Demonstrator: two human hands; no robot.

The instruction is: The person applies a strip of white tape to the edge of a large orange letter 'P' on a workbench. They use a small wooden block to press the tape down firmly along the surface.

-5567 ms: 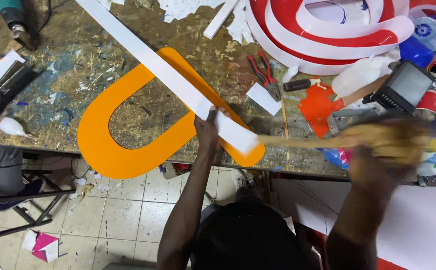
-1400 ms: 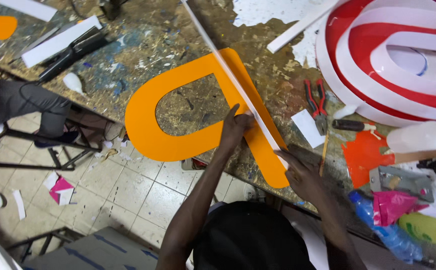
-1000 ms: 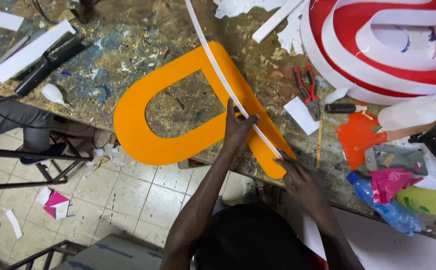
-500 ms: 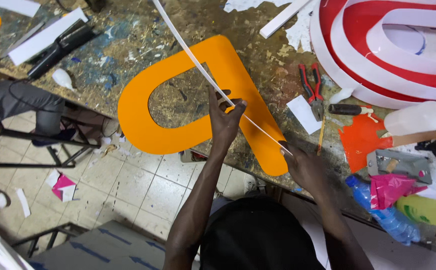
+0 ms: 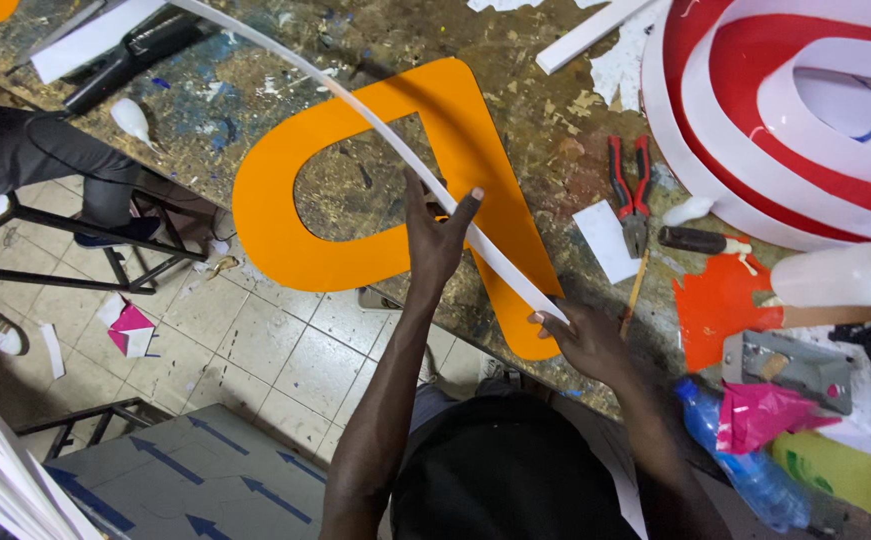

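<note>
My left hand (image 5: 435, 232) pinches white plastic strip (image 5: 355, 105) mid-span, right hand (image 5: 583, 338) grips its end; strip seated edgewise along orange letter cutout (image 5: 275, 225), matching contour.

The white strip (image 5: 355, 100), earlier lying flat across the orange letter (image 5: 285, 210), now stands on edge, bowed. The left hand (image 5: 437, 232) has shifted along it; the right hand (image 5: 585, 340) now pinches its end.

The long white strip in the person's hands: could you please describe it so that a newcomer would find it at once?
Find the big orange cut-out shape flat on the paint-stained workbench. A thin white strip runs diagonally across it, pinched by the left hand and the right hand. Unlike the short white offcuts nearby, it is long, narrow and bowed.
</note>
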